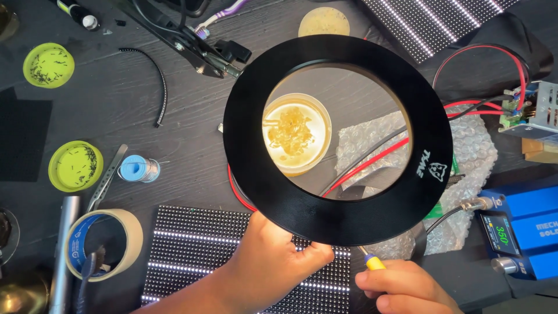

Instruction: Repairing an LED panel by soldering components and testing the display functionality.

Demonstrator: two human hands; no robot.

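A left hand [264, 267] pinches the lower rim of a black ring magnifier [337, 139] that hangs over the dark bench [168, 134], hiding much of it. The right hand [404, 288] closes its grip on a yellow-handled tool [372, 260]. Beneath lie a lit LED panel [192, 244] and (through the lens) a round dish [296, 135] and bubble wrap [476, 151]; a tape roll [104, 244] sits left.

Small green-lit screen [502, 235] on blue box [532, 218], far right

On the table I count two green lids [49, 65] [75, 166], two dotted LED panels [197, 244] [430, 23], one black ring magnifier [337, 215], one tape roll [104, 244], one solder spool [138, 169], two hands [267, 264] [401, 286].
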